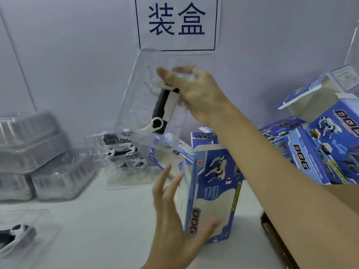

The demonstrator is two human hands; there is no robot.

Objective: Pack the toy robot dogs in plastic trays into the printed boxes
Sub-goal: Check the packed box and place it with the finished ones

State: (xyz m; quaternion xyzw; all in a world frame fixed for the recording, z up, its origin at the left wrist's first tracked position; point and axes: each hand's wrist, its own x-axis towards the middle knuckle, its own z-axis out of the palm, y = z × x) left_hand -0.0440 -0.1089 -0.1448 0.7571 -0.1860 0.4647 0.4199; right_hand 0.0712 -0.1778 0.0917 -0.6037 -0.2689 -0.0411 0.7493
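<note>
Right hand [196,90] holds a clear tray [147,98] up in the air, tilted, above the box [211,191]; fingers curl over the tray's upper right edge, thumb tip on the front. Black-and-white dog [165,107] sits inside the tray, its head end partly hidden by the hand. Left hand [174,216] has fingers spread and straight, flat against the box's left side, thumb on the front; the grip holds nothing pinched. Box stands upright on the tabletop [101,220], top flap open. Motion blur softens both hands. More printed boxes [320,144] are piled at right, partly cut off. Empty tray stacks [38,152] at left are blurred. Another trayed dog [17,233] is cropped at the lower left edge. Wall sign [176,22] top is cut off.
</note>
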